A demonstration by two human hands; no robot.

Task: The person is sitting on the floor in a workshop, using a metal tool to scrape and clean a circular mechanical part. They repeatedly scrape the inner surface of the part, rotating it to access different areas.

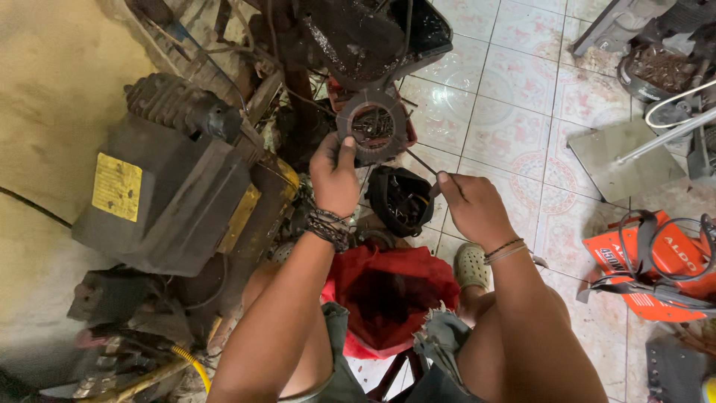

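Bare tiled floor (514, 82) lay open at right; a dark machine (168, 198) and scrap pile (246, 82) crowded the left.

Dark motor with yellow label (160, 194) at left; orange machine (656, 261) at right; red bag (388, 295) below; tiled floor (514, 89).

Two hands (333, 173); one stator ring (373, 127); one red bag (388, 295).

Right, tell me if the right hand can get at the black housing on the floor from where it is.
Probably yes. The right hand sits just beside the black housing with nothing between them, though its fingers already pinch a thin rod.
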